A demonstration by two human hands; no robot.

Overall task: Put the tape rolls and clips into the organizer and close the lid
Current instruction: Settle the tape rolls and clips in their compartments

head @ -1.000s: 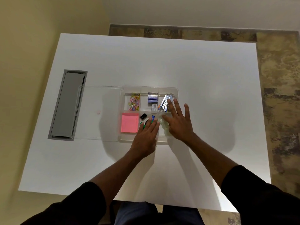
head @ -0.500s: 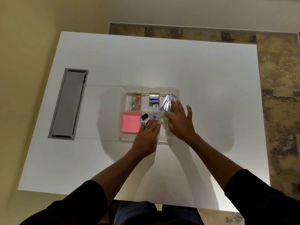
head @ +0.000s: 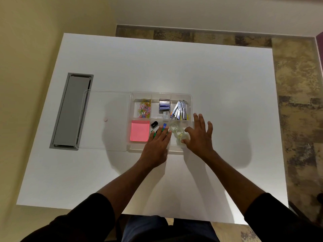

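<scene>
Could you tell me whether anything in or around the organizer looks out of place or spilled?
Nothing stands out: the tape rolls and clips sit inside the organizer; its clear lid just lies open to the left.

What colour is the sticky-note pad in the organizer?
Bright pink; the pad shows clearly in the head view, in the near-left compartment.

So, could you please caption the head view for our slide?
Both hands, left and right, rest over the open organizer, tape rolls inside, lid alongside.
</scene>
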